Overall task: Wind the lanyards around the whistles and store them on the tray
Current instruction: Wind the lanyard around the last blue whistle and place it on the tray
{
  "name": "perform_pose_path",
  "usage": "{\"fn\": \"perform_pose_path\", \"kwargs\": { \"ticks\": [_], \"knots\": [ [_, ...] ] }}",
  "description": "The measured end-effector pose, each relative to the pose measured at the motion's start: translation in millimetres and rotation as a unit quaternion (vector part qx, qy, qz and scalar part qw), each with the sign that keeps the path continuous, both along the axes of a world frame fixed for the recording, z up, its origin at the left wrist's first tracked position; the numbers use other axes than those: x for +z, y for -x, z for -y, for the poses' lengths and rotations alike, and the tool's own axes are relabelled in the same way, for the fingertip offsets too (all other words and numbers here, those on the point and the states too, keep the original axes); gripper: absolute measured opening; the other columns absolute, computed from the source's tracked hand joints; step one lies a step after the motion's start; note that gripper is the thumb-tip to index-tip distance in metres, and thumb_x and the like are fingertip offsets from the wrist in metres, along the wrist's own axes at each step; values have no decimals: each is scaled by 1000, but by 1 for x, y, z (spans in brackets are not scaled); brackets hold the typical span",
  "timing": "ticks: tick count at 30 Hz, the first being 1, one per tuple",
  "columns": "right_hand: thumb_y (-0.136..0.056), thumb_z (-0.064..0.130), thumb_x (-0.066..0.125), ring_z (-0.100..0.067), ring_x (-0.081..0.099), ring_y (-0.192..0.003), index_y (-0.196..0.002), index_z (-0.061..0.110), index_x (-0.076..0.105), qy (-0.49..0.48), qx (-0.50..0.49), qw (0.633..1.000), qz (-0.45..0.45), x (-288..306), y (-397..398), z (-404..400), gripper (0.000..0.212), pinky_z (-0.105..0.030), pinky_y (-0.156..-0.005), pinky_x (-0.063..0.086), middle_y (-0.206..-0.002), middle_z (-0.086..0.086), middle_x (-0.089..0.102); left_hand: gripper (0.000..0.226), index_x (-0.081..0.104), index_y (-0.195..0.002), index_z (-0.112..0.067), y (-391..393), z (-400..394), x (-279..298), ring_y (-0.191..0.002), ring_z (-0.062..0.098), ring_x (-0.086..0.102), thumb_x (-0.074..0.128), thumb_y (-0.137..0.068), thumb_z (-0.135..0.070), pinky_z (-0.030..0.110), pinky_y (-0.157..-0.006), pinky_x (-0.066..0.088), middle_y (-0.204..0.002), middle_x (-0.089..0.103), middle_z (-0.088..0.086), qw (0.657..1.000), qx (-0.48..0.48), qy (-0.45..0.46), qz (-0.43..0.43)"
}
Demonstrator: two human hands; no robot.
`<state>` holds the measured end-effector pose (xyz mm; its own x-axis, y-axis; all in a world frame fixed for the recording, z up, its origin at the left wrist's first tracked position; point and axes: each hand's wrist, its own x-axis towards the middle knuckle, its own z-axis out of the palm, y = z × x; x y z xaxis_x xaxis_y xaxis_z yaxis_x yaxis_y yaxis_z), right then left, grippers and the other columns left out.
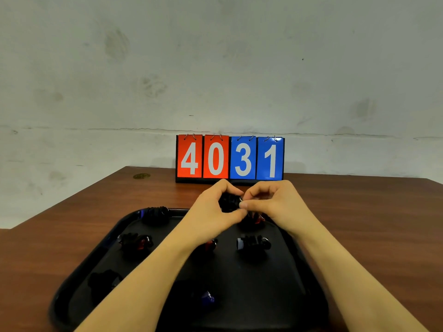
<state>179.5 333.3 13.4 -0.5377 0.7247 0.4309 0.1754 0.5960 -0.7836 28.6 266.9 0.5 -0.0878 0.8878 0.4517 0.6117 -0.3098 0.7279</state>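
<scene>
Black cord covers the whistle (229, 202) held between both hands above the far edge of the tray (79, 279). The left hand (211, 212) wraps it from the left, index finger arched over the top and thumb reaching under toward the right. The right hand (273, 202) meets it from the right, thumb and fingertips pinched at the bundle's right end, where a small metal glint shows; whether that is a ring or a clip cannot be told. Both forearms run up from the near edge of the view, crossing over the tray and converging at the bundle.

The tray is black with a raised rim and sits on a brown wooden table (359, 212). It holds wound whistles, each dark with cord:
- 1 at the far left rim (156, 213)
- 1 with red showing at mid left (135, 242)
- 1 red piece partly hidden by the left forearm (211, 244)
- 1 at mid right (253, 243)
- 1 with red just beneath the hands (254, 221)
- 1 dark shape at near left (103, 281), blurred
- 1 with blue at near centre (207, 298)

Behind the hands, a flip scoreboard (230, 158) stands on the table against the wall, reading 4 0 on red cards and 3 1 on blue
</scene>
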Motion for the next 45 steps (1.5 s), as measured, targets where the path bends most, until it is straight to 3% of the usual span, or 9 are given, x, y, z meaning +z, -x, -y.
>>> {"fn": "perform_pose_path", "kwargs": {
  "ticks": [5, 8, 12, 19, 26, 31, 34, 37, 45],
  "knots": [
    [-73, 15, 75, -19, 64, -70, -72, 15, 71, 41, 13, 999, -12, -2, 2, 1, 4, -30, -70, 54, -72, -5, 70, 20, 51, -96, -32, 1, 1, 0, -96, 3, 51, 66, -83, -27, 13, -79, 42, -96, 54, -19, 990, 25, -46, -132],
    [-74, 14, 74, -12, 60, -62, -73, 15, 72, 55, 30, 998, -32, -1, 1, 1, 3, -24, -64, 52, -71, -5, 70, 19, 53, -100, -29, 2, 2, 1, -97, 3, 51, 63, -85, -28, 13, -79, 42, -96, 53, -19, 985, 26, -63, -161],
    [-80, 12, 69, -10, 61, -64, -81, 14, 72, 51, 53, 997, -15, 2, -3, 0, 4, -19, -66, 52, -76, -5, 70, 22, 49, -100, -33, 5, 0, 1, -98, 1, 51, 64, -84, -29, 12, -80, 42, -102, 56, -15, 985, 29, -59, -158],
    [-81, 10, 68, -13, 65, -74, -80, 19, 67, -21, 37, 998, 43, 1, -2, 0, 9, -22, -73, 55, -80, -1, 68, 27, 50, -106, -29, 4, -1, -1, -99, 0, 50, 64, -84, -30, 10, -74, 40, -108, 55, -12, 983, 36, -46, -172],
    [-75, 7, 67, -3, 48, -60, -75, 17, 60, -94, -6, 993, 68, -10, 5, 3, 13, -18, -60, 46, -70, 1, 58, 31, 49, -109, -24, -1, -1, 0, -99, 4, 49, 65, -83, -20, 17, -87, 43, -104, 48, -10, 980, 47, -34, -189],
    [-74, 9, 66, -5, 43, -57, -71, 20, 49, -126, -56, 988, 68, -10, 14, 6, 21, -12, -56, 41, -69, 4, 52, 30, 47, -112, -19, -4, -1, -1, -102, 7, 47, 61, -85, -15, 17, -87, 41, -101, 46, -11, 972, 49, -72, -219],
    [-77, 8, 66, -5, 46, -61, -72, 23, 49, -131, -65, 988, 44, -9, 16, 7, 23, -10, -59, 42, -72, 6, 53, 27, 50, -109, -15, -2, -2, -2, -103, 6, 48, 62, -85, -15, 13, -86, 40, -112, 49, -5, 965, 66, -106, -231],
    [-82, 9, 65, -7, 58, -70, -78, 25, 56, -115, -45, 992, 16, -6, 11, 6, 18, -11, -65, 48, -78, 7, 60, 24, 52, -105, -10, 0, -2, -1, -92, 6, 49, 64, -84, -15, 7, -74, 41, -104, 42, -8, 963, 78, -125, -225],
    [-80, 11, 68, -7, 63, -77, -79, 23, 62, -80, -11, 997, 4, -3, 6, 3, 14, -18, -72, 54, -80, 5, 65, 25, 49, -105, -13, 1, -3, -2, -86, 3, 47, 63, -85, -16, 11, -69, 44, -100, 37, -11, 966, 80, -121, -216]
  ]
}}
